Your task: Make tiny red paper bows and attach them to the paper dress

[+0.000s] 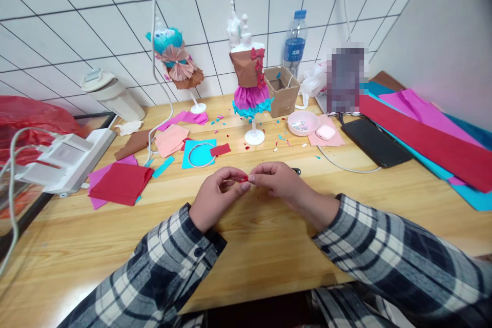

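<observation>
My left hand point(217, 196) and my right hand point(279, 180) meet above the wooden table point(246, 246), fingertips pinched together on a tiny red paper piece point(245, 179). Both hands are closed in a pinch. Behind them stands a small white mannequin point(249, 79) wearing a brown, magenta and teal paper dress with red bows. A second mannequin point(177, 64) in teal and brown paper leans at the back left. A cyan paper square point(198, 154) with a wire ring and a red scrap lies just beyond my hands.
Stacked red and pink paper point(121, 183) lies left, beside a white device point(67, 159) with cables. Long crepe sheets point(430, 138) cover the right side. A black phone point(374, 141), pink dish point(303, 123), cardboard box point(282, 91), water bottle point(295, 43) and white jug point(111, 95) stand behind.
</observation>
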The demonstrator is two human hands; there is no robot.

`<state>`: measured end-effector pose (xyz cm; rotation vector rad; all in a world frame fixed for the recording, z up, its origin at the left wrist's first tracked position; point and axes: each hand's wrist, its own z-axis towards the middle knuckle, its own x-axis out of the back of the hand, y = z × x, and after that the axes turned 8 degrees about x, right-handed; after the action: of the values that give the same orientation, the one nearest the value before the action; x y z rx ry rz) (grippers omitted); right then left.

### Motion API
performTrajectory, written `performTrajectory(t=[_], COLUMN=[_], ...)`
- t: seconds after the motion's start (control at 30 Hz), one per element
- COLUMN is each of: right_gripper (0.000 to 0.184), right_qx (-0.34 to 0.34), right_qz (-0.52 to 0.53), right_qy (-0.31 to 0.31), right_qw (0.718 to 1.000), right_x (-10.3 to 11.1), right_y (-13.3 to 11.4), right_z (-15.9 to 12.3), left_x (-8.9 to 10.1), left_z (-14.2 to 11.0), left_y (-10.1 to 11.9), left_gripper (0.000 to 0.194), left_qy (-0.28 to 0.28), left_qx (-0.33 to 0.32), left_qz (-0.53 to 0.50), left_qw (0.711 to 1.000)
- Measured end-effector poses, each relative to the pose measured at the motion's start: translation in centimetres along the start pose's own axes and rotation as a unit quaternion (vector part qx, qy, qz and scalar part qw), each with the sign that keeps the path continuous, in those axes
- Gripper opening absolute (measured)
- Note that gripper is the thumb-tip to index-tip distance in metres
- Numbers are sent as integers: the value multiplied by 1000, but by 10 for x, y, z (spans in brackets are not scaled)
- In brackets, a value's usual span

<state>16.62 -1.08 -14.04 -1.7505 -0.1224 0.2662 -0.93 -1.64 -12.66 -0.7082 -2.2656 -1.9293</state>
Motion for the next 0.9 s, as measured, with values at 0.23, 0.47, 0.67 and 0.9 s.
performTrajectory(t=[0.23,0.47,0.67,0.9], right_gripper=[22,19,19,21], right_qx=[-19,4,61,85], right_qz=[76,33,-39,-52], right_qy=[16,10,15,10], right_qw=[997,999,997,995], right_x=[-5,-5,-4,-6], right_y=[-1,1,3,0], right_z=[-4,-3,-2,-5], left_x=[-3,0,-1,1], left_z=[1,0,1,1], left_y=[1,-1,1,0], left_gripper=[26,24,31,29], left_qy=[-9,-25,7,32], left_qx=[58,39,27,19], left_qz=[-89,-74,-38,-25], left_qw=[994,996,999,999])
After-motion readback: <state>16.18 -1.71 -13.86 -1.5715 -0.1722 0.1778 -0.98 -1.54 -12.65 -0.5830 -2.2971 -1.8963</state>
